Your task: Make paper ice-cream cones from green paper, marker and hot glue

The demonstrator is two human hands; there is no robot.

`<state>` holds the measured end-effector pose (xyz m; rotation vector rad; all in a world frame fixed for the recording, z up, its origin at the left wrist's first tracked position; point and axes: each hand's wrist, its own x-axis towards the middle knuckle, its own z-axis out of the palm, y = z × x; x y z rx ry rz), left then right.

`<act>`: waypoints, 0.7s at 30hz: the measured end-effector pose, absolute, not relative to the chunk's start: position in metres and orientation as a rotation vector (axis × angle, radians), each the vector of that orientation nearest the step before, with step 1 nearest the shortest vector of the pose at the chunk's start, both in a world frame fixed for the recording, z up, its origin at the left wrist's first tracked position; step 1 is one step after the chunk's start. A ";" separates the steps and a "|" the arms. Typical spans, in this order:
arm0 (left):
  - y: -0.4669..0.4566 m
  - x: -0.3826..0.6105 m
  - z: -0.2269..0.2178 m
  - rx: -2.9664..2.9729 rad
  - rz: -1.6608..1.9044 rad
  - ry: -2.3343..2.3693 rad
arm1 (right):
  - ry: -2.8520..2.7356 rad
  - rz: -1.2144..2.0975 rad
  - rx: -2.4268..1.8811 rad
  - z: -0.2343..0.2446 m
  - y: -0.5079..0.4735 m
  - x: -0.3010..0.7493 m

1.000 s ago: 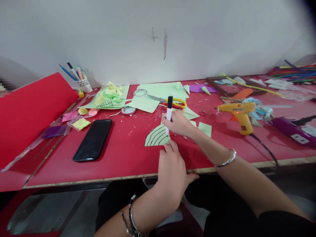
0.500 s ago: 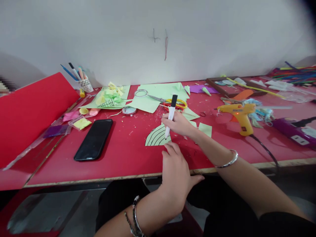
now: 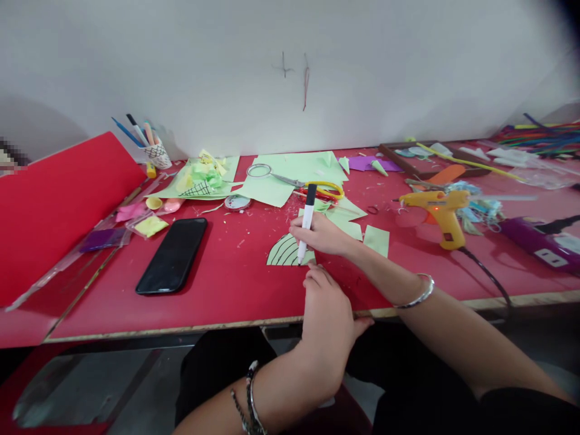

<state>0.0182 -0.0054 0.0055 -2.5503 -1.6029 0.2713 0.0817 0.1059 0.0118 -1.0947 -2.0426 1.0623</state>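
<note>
Behind the red table (image 3: 226, 296) rose a pale wall (image 3: 203, 72), bare but for two thin wires. On the table's left side lay a large red sheet (image 3: 63, 211), its far end raised. Light green paper sheets (image 3: 312, 166) covered part of the back of the table, with scissors (image 3: 333, 186) resting on them, yellow handles toward the right. On the right stood a yellow glue gun (image 3: 448, 220), a small light showing on its body, near a purple power strip (image 3: 539, 241).

Nearest the camera, the left hand (image 3: 328, 326) had its fingers loosely bent and its thumb spread away from them, the fingertips at the lower right corner of a small green paper piece (image 3: 283, 251). That piece lay flat near the front edge of the table, marked with curved black lines. Just above it, the right hand (image 3: 321, 234) had its fingers closed around a white marker (image 3: 307, 220), black end up and tip at the paper's straight lower edge. A black phone (image 3: 172, 257) lay to the left of the paper, apart from both hands.
</note>
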 end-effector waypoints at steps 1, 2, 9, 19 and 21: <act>-0.005 0.018 0.005 -2.550 0.269 -1.605 | -2.052 1.047 -1.090 0.012 0.106 0.082; -0.006 0.018 0.006 -2.550 0.265 -1.602 | -2.058 1.039 -1.088 0.011 0.106 0.081; -0.005 0.019 0.008 -2.521 0.294 -1.571 | -2.097 0.962 -1.094 0.012 0.105 0.082; -0.006 0.018 0.005 -2.519 0.248 -1.569 | -2.093 0.780 -1.165 0.011 0.110 0.086; -0.006 0.018 0.004 -2.527 0.227 -1.580 | -2.094 0.739 -1.208 0.012 0.111 0.087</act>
